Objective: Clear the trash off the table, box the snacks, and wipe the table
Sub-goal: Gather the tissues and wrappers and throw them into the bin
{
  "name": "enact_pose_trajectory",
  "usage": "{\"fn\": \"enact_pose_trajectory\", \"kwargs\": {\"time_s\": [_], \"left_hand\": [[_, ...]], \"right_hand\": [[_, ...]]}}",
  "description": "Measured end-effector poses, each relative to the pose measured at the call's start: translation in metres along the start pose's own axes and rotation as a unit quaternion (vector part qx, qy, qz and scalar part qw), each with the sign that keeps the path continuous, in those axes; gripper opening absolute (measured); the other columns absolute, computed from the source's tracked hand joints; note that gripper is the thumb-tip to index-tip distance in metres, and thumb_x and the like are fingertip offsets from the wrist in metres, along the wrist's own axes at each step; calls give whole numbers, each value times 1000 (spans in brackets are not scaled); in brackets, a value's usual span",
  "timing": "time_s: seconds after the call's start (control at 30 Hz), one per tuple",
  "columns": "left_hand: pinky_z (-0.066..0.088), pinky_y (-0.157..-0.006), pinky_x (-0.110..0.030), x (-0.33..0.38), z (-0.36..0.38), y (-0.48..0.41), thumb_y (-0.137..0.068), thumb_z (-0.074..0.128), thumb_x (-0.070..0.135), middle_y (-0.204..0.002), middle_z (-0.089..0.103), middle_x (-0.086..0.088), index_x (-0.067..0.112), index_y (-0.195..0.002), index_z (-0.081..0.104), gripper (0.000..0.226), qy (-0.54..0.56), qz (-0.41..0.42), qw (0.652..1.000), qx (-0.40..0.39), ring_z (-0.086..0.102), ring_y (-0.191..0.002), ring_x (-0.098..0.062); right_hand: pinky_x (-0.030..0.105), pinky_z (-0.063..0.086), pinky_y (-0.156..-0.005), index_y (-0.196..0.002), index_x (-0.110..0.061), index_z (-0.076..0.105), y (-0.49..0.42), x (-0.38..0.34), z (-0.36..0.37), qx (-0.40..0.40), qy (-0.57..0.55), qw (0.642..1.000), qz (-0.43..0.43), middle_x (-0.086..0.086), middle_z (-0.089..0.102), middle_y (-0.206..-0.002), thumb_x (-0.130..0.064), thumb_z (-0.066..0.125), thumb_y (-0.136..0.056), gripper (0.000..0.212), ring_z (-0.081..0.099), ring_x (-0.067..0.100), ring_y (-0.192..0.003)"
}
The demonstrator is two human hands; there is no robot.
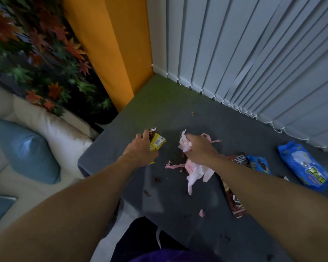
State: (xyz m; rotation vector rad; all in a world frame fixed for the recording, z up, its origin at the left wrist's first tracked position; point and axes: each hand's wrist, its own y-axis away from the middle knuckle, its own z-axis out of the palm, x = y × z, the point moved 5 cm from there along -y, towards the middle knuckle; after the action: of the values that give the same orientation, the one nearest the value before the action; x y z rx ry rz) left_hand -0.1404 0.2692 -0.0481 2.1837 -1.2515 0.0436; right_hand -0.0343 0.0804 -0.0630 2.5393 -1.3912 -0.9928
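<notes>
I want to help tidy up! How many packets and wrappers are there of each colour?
Blue: 2, the big blue packet and the small blue packet
Yellow: 1, the yellow-and-brown wrapper in the left hand
Brown: at least 1, the brown packet; the right forearm crosses it, so it may be two
Total: at least 4

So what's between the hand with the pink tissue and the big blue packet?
A brown wrapper and a small blue packet lie there, seen in the head view.
</notes>
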Motion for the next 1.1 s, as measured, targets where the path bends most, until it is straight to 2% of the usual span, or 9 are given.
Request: {"fn": "enact_pose_trajectory", "kwargs": {"time_s": [0.1,0.17,0.27,0.33,0.43,0.57,0.7,0.93,1.1], "left_hand": [[45,-102,-48,-1,-1,-1,-83,68,43,-141,41,-13,18,-157,10,98,-3,5,1000,0,49,-125,-35],[46,-101,-48,-2,-2,-1,-83,69,43,-140,42,-14,16,-157,12,97,-2,4,1000,1,49,-124,-36],[46,-100,-48,-6,-3,0,-82,69,42,-139,42,-14,15,-156,12,97,-1,0,1000,2,49,-124,-37],[46,-101,-48,-9,-2,1,-82,69,42,-141,41,-14,15,-157,11,98,0,-2,1000,1,49,-125,-36],[45,-102,-48,-14,-2,3,-83,69,42,-143,39,-15,15,-158,9,99,3,-6,1000,0,47,-127,-36],[46,-101,-48,-18,-4,5,-84,68,42,-144,39,-15,15,-158,8,99,4,-6,1000,2,47,-127,-36],[46,-100,-49,-20,-5,6,-83,68,43,-143,40,-14,15,-157,10,98,4,-9,1000,5,48,-125,-36],[48,-97,-49,-13,-14,7,-84,67,43,-139,41,-14,16,-157,11,96,0,-2,1000,10,50,-121,-36],[50,-95,-48,0,-26,6,-84,67,44,-136,42,-14,16,-156,12,95,-3,12,1000,19,52,-118,-36]], "right_hand": [[26,39,-61,-58,-25,47,2,-12,3,-22,19,999,-30,-4,58,-66,-18,61,-81,27,61,23,-71],[27,40,-61,-56,-25,49,3,-14,10,-47,57,997,-28,-1,62,-68,-23,63,-78,26,63,24,-72],[30,48,-67,-70,-23,66,3,-16,23,-84,114,990,-25,2,72,-83,-39,70,-76,17,66,25,-81],[31,52,-74,-84,-26,73,2,-14,32,-97,138,985,-26,1,73,-93,-45,72,-76,21,68,25,-89],[32,51,-77,-95,-25,73,4,-10,41,-95,160,982,-16,2,71,-102,-39,71,-79,21,67,27,-97],[33,52,-81,-96,-26,73,5,-7,47,-114,151,982,-1,2,70,-105,-31,69,-86,12,67,27,-98],[35,53,-82,-81,-31,68,6,-8,40,-125,119,985,-1,1,69,-103,-27,65,-84,5,66,26,-96],[29,47,-69,-64,-26,46,1,-8,1,-55,79,995,-9,-5,57,-79,-21,70,-80,30,65,26,-85],[26,32,-55,-64,-21,47,8,-4,-54,29,-4,999,20,-6,53,-70,-18,63,-83,25,55,22,-72]]}}
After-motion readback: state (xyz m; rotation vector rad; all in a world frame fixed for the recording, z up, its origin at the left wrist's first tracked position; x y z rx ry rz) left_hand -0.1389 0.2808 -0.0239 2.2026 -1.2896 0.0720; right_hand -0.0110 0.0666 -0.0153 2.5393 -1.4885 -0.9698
